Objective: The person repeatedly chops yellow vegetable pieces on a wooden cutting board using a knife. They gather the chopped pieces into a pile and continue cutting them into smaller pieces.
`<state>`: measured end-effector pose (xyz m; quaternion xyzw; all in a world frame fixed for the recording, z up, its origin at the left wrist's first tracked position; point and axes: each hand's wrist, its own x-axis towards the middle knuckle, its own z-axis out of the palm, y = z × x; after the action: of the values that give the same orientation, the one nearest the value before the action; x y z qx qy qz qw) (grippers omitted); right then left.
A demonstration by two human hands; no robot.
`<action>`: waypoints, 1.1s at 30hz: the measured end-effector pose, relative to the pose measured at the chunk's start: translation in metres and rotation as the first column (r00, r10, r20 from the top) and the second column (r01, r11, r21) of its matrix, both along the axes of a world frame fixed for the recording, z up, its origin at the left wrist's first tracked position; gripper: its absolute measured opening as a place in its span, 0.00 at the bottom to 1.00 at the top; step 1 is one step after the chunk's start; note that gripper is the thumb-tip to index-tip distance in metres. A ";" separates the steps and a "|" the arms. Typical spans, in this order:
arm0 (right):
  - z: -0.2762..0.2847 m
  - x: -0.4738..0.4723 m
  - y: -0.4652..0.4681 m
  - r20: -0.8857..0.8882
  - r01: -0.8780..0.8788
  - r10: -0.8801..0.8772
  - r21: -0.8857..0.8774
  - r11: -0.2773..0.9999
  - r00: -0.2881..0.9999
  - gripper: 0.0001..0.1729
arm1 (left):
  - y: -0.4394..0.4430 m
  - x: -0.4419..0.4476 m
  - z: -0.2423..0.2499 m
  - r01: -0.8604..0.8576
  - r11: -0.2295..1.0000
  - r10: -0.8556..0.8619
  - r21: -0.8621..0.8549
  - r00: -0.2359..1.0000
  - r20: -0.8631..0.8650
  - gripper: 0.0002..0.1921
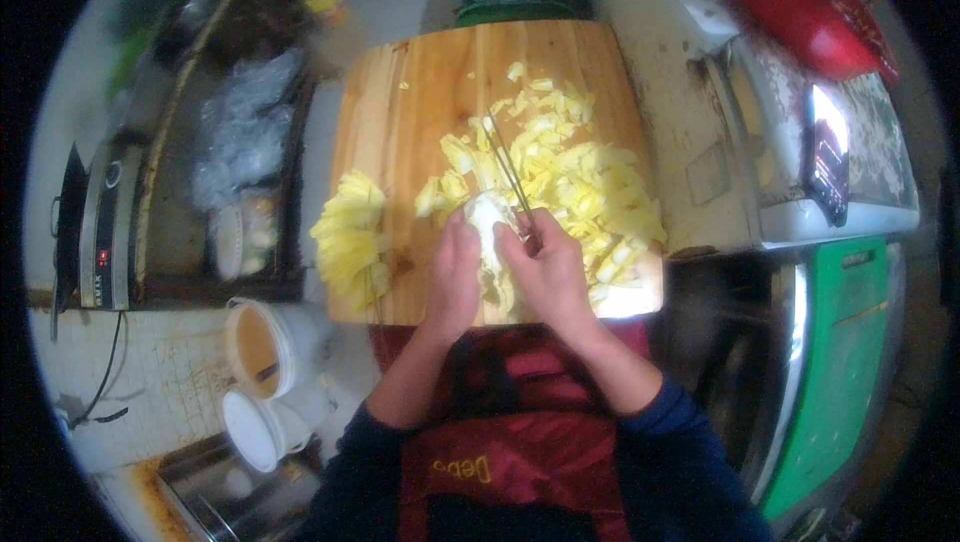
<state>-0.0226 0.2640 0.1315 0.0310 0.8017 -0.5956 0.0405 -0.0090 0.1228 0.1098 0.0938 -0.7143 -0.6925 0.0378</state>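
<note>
My left hand holds a whitish piece of napa cabbage above the near part of a wooden board. My right hand has its thumb on the same piece. Thin skewers stick out from my right fingers, pointing away from me. Whether a skewer tip pierces the cabbage, I cannot tell. Loose yellow cabbage pieces lie spread over the middle and right of the board. At its left edge sits a bunch of cabbage leaves, with thin sticks showing at its near end.
White plastic buckets stand left of the board, near a counter bearing clear plastic bags and an appliance with a lit display. At right are a lit phone and a green board. A green bin stands beyond the board.
</note>
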 end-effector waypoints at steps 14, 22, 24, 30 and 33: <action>-0.015 -0.091 -0.006 -0.001 -0.479 0.505 0.310 0.821 0.863 0.26 | -0.039 0.034 -0.055 0.090 0.994 -0.091 0.067 0.996 0.017 0.15; -0.122 -0.192 -0.078 0.018 -0.239 0.346 0.758 0.607 0.938 0.18 | -0.066 0.059 -0.057 0.050 0.983 -0.081 0.177 0.981 0.175 0.15; -0.128 -0.194 -0.079 0.106 -0.313 0.374 0.774 0.550 0.921 0.20 | -0.066 0.061 -0.054 0.057 0.981 -0.098 0.186 0.970 0.223 0.15; -0.041 -0.165 -0.023 -0.082 -0.251 0.340 0.520 0.817 0.937 0.16 | -0.053 0.043 -0.050 0.018 0.965 -0.040 0.261 0.996 0.080 0.15; 0.015 -0.114 0.017 -0.179 -0.382 0.426 0.232 0.894 0.887 0.17 | -0.058 0.031 -0.038 0.102 0.995 -0.101 -0.002 0.984 0.148 0.17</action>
<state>-0.1362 0.2805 0.1465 -0.2012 0.8428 -0.4943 0.0698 0.0222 0.0644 0.0716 0.1083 -0.7222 -0.6813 -0.0503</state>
